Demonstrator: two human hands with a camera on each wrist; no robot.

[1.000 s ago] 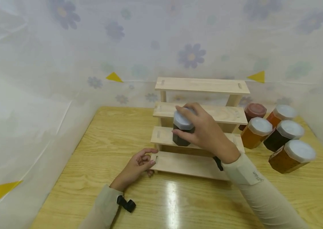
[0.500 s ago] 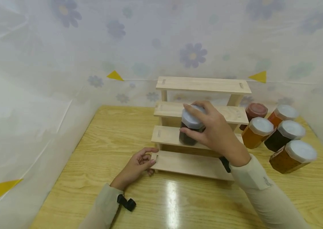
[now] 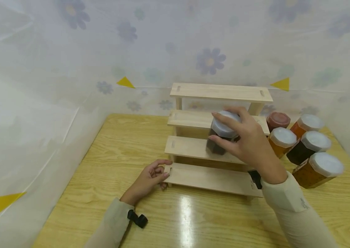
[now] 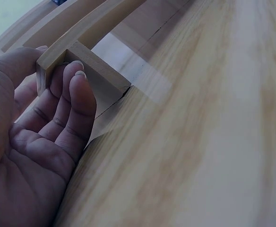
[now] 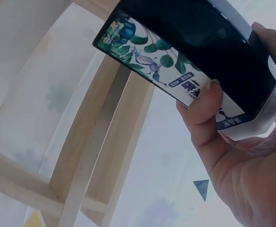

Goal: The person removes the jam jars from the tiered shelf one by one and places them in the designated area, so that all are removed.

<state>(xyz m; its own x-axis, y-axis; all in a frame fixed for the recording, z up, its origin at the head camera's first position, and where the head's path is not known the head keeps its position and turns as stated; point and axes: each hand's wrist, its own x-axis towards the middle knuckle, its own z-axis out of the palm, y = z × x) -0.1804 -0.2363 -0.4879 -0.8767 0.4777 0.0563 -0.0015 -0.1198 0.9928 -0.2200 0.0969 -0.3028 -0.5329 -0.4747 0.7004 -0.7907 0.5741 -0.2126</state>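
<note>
A four-tier wooden stepped rack (image 3: pixel 212 176) stands on the table. My left hand (image 3: pixel 147 181) holds the left end of its lowest board; in the left wrist view, curled fingers (image 4: pixel 79 101) reach under the board beside a support. My right hand (image 3: pixel 251 141) grips an eight-sided dark jar (image 3: pixel 214 146) near its white lid (image 3: pixel 222 129). The jar is slightly tilted in front of the second and third boards, and whether it touches either cannot be told. In the right wrist view, its label (image 5: pixel 150 59) shows green leaves and dark fruit.
Several jars stand at the rack's right: one with a reddish lid (image 3: pixel 278 120), an orange one (image 3: pixel 298 129), an amber one (image 3: pixel 278 148), a dark one (image 3: pixel 300 151) and a brown one (image 3: pixel 309 174). A flowered sheet (image 3: pixel 150 48) encloses the wooden table (image 3: pixel 125 141).
My right hand has carried the dark jar to the right along the rack, and the jar leans a little more. The left hand stays at the lowest board's end.
</note>
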